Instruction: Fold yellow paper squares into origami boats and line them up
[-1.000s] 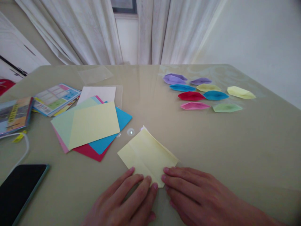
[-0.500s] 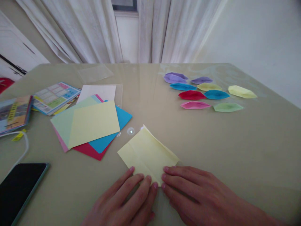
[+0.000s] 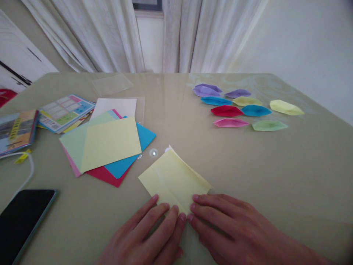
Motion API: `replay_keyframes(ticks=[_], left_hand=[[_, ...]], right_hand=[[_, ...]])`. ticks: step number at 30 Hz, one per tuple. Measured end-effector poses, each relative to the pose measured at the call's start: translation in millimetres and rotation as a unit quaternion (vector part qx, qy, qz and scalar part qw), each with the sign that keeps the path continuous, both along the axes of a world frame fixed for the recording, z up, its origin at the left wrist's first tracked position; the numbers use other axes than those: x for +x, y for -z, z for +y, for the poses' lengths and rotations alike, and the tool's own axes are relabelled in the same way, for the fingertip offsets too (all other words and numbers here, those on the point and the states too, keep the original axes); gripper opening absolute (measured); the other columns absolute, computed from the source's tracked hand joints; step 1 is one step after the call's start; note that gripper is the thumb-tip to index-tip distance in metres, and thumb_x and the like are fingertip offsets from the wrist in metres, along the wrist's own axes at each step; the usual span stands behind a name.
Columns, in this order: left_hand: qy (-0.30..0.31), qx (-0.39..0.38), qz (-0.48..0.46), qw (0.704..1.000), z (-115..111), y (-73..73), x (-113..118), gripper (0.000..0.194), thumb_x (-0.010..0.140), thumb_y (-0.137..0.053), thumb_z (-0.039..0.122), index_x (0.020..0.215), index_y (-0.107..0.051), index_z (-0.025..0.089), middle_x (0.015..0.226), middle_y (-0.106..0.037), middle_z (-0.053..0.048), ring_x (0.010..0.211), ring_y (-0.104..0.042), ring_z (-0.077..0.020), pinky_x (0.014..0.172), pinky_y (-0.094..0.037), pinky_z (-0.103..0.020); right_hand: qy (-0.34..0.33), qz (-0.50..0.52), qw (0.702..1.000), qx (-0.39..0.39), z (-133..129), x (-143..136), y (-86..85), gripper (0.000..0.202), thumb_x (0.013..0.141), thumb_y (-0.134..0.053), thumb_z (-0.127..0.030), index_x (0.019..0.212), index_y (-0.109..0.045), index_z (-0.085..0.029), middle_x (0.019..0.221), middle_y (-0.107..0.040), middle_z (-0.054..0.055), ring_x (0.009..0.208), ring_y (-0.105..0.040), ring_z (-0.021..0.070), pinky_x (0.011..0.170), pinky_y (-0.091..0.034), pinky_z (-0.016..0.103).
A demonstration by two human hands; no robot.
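Note:
A pale yellow sheet [image 3: 173,176], folded over with a slightly raised right edge, lies on the table in front of me. My left hand [image 3: 154,228] rests on its lower left edge, fingers spread and fingertips on the paper. On its lower right edge lie the fingertips of my right hand [image 3: 228,221], the fingers stretched out close together. Both thumbs are mostly hidden beneath the hands. The two hands almost meet at the paper's near corner.
Coloured sheets [image 3: 110,143] overlap at the left, beside booklets [image 3: 64,112] and a phone [image 3: 27,221] with a white cable [image 3: 31,169]. Several folded paper pieces, among them a red one [image 3: 226,110] and a green one [image 3: 268,125], lie at the back right.
The view has shifted very slightly. Both hands and the yellow paper stay in nearly the same place, with my right fingertips moved a little at the near corner.

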State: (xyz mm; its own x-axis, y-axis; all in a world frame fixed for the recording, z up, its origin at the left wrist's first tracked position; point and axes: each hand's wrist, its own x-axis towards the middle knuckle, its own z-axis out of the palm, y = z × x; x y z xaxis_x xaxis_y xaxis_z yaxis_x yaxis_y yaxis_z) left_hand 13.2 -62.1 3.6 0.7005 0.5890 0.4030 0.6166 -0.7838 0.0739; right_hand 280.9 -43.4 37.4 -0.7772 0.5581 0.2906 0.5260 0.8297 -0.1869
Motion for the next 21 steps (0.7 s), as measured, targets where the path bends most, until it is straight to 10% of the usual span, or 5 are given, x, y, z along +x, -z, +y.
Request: replay_keyframes(ticks=[15,21], left_hand=[[-0.024,-0.002,-0.064,0.998,-2.6,-1.4,-6.0,0.023,0.106,-0.065,0.034,0.119,-0.079,0.022,0.110,-0.081,0.004,0.107,-0.068,-0.0155,0.121,-0.038,-0.032],[-0.021,-0.016,-0.028,0.999,-6.6,-0.7,1.8,0.034,0.111,-0.052,0.042,0.119,-0.077,0.021,0.088,-0.075,0.004,0.079,-0.065,-0.0137,0.087,-0.050,-0.033]], right_hand=[[0.008,-0.023,1.000,-0.005,-5.0,-3.5,-3.2,0.024,0.108,-0.054,-0.015,0.111,-0.077,-0.022,0.118,-0.081,0.004,0.119,-0.073,0.0196,0.109,-0.056,0.033],[0.006,-0.029,1.000,-0.004,-5.9,-3.6,-3.3,0.024,0.107,-0.055,-0.017,0.110,-0.078,-0.023,0.119,-0.080,0.004,0.120,-0.072,0.0213,0.107,-0.057,0.035]])
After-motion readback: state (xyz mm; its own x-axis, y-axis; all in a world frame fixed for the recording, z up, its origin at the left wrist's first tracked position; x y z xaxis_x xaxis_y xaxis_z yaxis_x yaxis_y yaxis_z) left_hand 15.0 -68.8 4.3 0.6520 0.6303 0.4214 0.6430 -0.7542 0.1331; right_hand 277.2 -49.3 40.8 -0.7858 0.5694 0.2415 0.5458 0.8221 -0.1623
